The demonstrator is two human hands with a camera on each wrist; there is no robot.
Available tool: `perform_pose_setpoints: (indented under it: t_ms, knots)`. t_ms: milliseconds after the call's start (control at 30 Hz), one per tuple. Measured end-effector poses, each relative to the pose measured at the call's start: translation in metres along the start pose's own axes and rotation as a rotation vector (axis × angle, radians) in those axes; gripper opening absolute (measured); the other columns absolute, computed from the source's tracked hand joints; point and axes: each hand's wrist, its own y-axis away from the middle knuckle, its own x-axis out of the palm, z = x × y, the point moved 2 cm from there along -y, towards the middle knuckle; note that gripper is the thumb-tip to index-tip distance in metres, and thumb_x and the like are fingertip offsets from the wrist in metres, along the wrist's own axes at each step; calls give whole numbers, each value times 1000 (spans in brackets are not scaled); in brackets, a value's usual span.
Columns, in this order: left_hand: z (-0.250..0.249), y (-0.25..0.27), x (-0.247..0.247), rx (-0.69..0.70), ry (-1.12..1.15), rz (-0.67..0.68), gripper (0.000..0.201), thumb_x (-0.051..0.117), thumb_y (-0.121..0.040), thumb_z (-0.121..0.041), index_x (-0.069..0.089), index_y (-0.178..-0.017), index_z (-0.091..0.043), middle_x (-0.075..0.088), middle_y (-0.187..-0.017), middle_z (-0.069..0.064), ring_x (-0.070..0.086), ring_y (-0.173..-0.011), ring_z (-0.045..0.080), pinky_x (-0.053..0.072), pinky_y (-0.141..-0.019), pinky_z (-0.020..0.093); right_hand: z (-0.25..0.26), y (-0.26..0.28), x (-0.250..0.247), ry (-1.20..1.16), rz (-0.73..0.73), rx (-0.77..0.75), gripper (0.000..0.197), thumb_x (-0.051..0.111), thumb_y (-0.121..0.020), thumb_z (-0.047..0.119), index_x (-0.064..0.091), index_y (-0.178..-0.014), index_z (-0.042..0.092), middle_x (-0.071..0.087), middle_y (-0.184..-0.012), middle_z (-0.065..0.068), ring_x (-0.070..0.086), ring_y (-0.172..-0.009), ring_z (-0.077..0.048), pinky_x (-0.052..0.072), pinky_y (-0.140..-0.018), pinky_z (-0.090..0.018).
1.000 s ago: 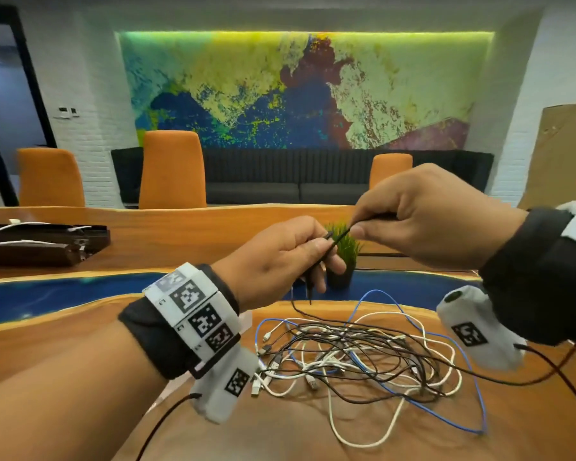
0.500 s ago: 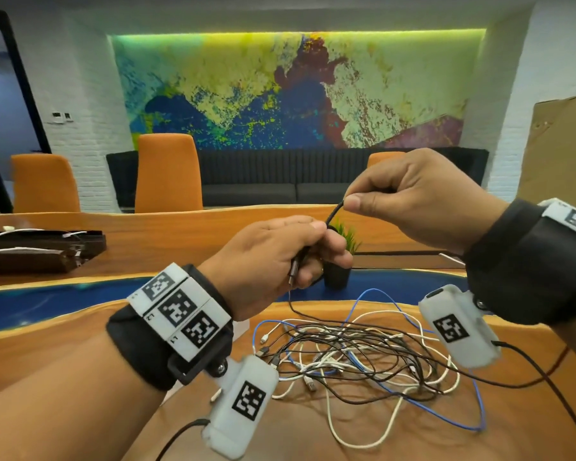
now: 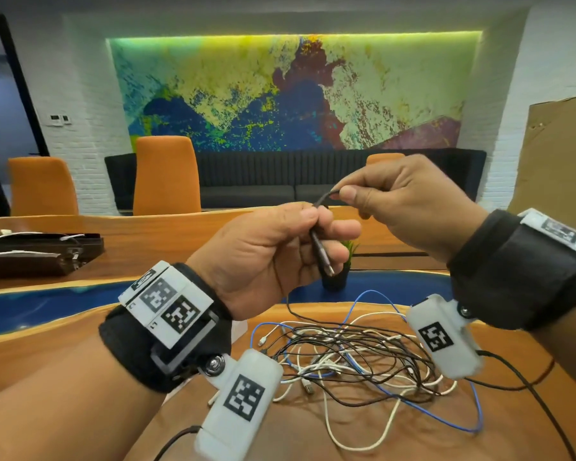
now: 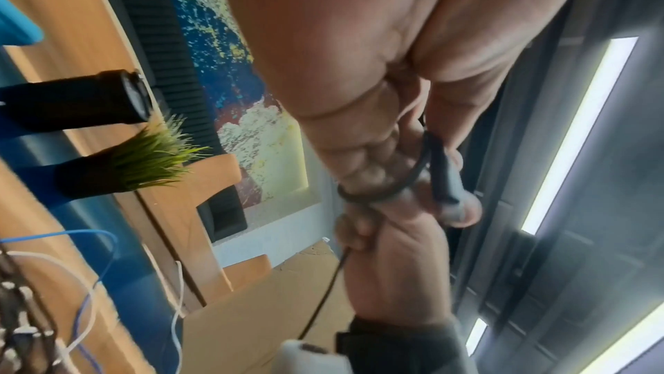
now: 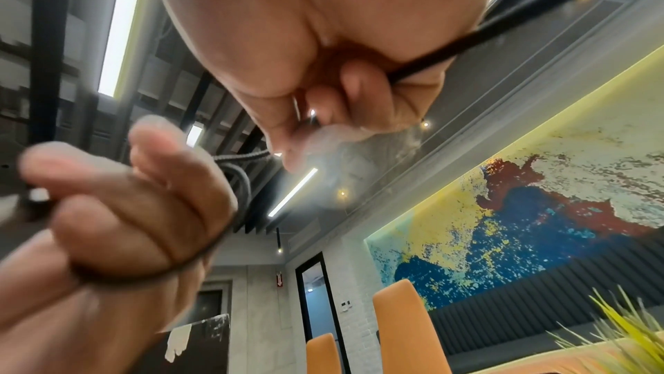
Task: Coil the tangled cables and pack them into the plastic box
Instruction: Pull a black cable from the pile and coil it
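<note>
Both of your hands are raised above the table and closed on the same black cable point(image 3: 320, 242). Your left hand point(image 3: 270, 257) has its fingers curled round the plug end, thumb pressed on top; the plug's long axis runs steeply down and a little to the right, its metal tip pointing toward the table. Your right hand point(image 3: 409, 201) pinches the cord between thumb and forefinger just above and to the right of the left, so the short stretch between the two hands arches up and over. In the left wrist view the cord makes a small loop around your fingers point(image 4: 363, 175), and in the right wrist view it wraps across the back of your left hand's fingers point(image 5: 143, 218). From your left hand the rest of the black cable drops to the tangled heap of cables point(image 3: 356, 357) on the wooden table point(image 3: 313, 437), where black, white and blue cords lie crossed over one another, a blue one looping out to the right. Beyond the heap a small potted plant point(image 3: 338, 271) stands on the table's blue strip, partly hidden by your left hand. Far left, a dark tray point(image 3: 47, 257) holds some white cables. No plastic box can be made out in any view.
</note>
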Motion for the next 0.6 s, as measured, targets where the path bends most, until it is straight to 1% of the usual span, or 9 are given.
perform_pose_setpoints:
  t_ms: [33, 100, 167, 233, 267, 333, 433, 500, 600]
  knots:
    - [-3, -1, 3, 40, 6, -10, 17, 48, -93, -16, 62, -87, -9, 66, -117, 24, 70, -68, 15, 59, -70, 29, -5, 1, 4, -4, 16, 13, 12, 65, -92, 14, 77, -93, 15, 70, -77, -12, 57, -66, -20, 50, -64, -39]
    - [-11, -3, 9, 120, 18, -48, 17, 43, -96, -14, 56, -86, -9, 59, -130, 29, 70, -66, 12, 59, -66, 26, -13, 6, 15, 35, 73, 36, 16, 62, -94, 13, 77, -94, 18, 70, -78, -11, 56, -66, -18, 49, -66, -41]
    - [-19, -6, 10, 198, 19, -112, 22, 35, -99, -11, 52, -85, -8, 62, -126, 28, 73, -73, 15, 60, -70, 27, -17, 16, 26, 149, 197, 43, 17, 57, -96, 17, 75, -96, 20, 68, -77, -2, 58, -67, -15, 52, -72, -38]
    - [-24, -12, 7, 261, -84, -194, 25, 32, -103, -7, 51, -88, -8, 65, -122, 26, 75, -85, 23, 61, -78, 33, -12, 30, 36, 298, 367, -5, 19, 55, -97, 23, 72, -106, 23, 65, -80, 11, 57, -71, -3, 50, -76, -26]
    - [-24, -15, 3, 281, -196, -240, 23, 33, -103, -3, 51, -90, -7, 66, -122, 24, 74, -89, 24, 61, -81, 35, -6, 35, 39, 381, 433, -54, 19, 54, -97, 27, 70, -107, 25, 64, -82, 14, 57, -74, -2, 49, -75, -25]
    - [-22, -19, -3, 286, -545, -284, 20, 36, -100, 6, 52, -99, -6, 66, -119, 20, 73, -94, 17, 59, -85, 35, 7, 40, 37, 520, 498, -129, 18, 52, -97, 36, 67, -97, 26, 63, -81, 10, 55, -74, -8, 49, -71, -34]
    - [-15, -19, -9, 265, -1111, -175, 22, 41, -97, 8, 55, -109, -5, 68, -111, 14, 64, -108, 2, 54, -96, 31, 21, 32, 20, 591, 460, -202, 18, 56, -93, 38, 68, -86, 27, 60, -72, 8, 54, -67, -10, 48, -65, -37]
    - [-11, -18, -8, 241, -1278, -87, 20, 45, -97, 3, 58, -108, -5, 70, -101, 7, 66, -95, 2, 54, -87, 27, 26, 24, 11, 554, 394, -252, 15, 61, -88, 38, 73, -87, 29, 63, -70, 10, 57, -66, -8, 47, -62, -32]
    - [0, -18, -4, 177, -1145, -14, 16, 41, -94, -1, 57, -98, 0, 64, -78, 9, 62, -68, 14, 52, -68, 31, 27, 13, 3, 503, 266, -289, 11, 71, -79, 37, 74, -79, 26, 62, -65, 13, 57, -62, -3, 45, -58, -21]
